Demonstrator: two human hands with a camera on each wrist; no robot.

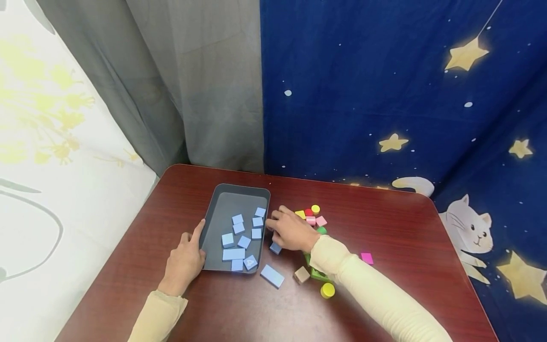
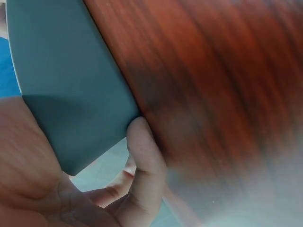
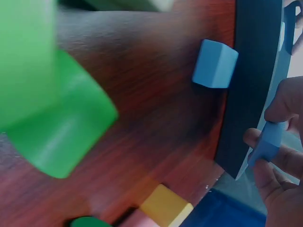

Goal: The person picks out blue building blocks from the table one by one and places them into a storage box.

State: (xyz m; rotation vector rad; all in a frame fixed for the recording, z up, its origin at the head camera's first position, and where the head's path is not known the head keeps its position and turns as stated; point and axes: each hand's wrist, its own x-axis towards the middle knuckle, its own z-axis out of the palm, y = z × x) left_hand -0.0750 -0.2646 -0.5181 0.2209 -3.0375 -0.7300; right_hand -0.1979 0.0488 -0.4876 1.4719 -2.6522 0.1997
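A dark grey tray point(image 1: 213, 204) on the table contains several blue blocks point(image 1: 233, 254), one of them marked with a 4. At its left side, my left hand point(image 1: 184, 261) grips the tray wall point(image 2: 80, 94) near the front corner. My right hand point(image 1: 295, 230) is by the opposite rim, pinching a small blue block point(image 3: 267, 142) between thumb and fingers; the head view hides this block. Below that hand, another blue block point(image 1: 275, 247) lies on the table beside the tray. A longer blue block point(image 1: 272, 276) lies near the tray's front right corner.
Around my right forearm are a tan block point(image 1: 301, 275), a yellow cylinder point(image 1: 327, 290) and green blocks point(image 1: 320, 274), partly covered by the sleeve. Yellow, red and pink pieces point(image 1: 321, 221) lie behind the hand. A magenta square point(image 1: 366, 258) sits farther right.
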